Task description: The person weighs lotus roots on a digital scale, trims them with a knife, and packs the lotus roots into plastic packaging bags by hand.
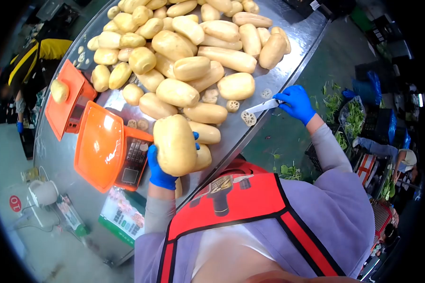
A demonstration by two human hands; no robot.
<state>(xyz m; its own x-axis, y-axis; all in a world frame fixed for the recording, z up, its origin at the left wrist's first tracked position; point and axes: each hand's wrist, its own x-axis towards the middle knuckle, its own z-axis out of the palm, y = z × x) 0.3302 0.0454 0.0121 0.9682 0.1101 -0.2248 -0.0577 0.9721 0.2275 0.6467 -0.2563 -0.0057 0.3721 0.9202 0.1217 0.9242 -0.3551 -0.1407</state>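
Note:
My left hand (160, 172), in a blue glove, is wrapped round a large peeled lotus root (174, 145) above the metal table's near edge. In my right hand (296, 103), also blue-gloved, is a knife (263, 106), its blade pointing left. A cut lotus slice (249, 118) lies by the blade tip, and a short cut piece (232, 106) sits left of it. Many more peeled roots (189, 68) are heaped on the table beyond my hands.
An orange scale (100, 147) stands left of my left hand, and a second orange scale (63, 101) holds one root. A printed box (123, 216) is below them. A person (21, 75) is at the far left; crates and greens (353, 118) are at right.

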